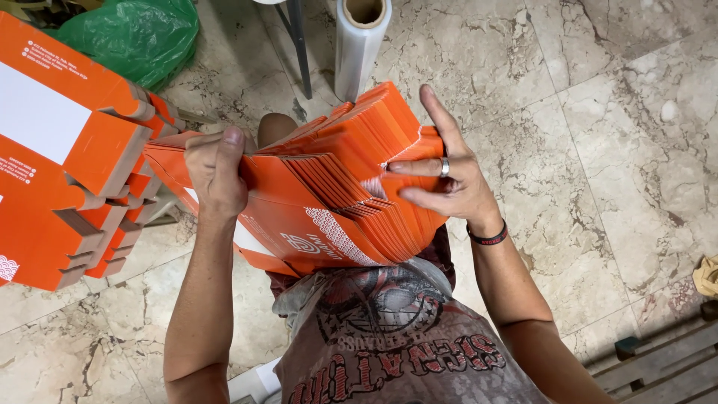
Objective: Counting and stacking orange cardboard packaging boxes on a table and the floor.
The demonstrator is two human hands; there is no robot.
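A thick stack of flat orange cardboard box blanks (336, 187) rests on my lap, fanned out at its edges. My left hand (217, 168) grips the left edge of the stack, thumb on top. My right hand (449, 176), wearing a ring and a dark wristband, presses on the right side of the stack with its fingers spread among the blanks.
Folded orange boxes (67, 150) are piled at the left. A green plastic bag (131, 34) lies behind them. A roll of clear stretch film (359, 45) stands on the marble floor (598, 150) beside a metal leg. Wooden slats (666, 366) sit at the bottom right.
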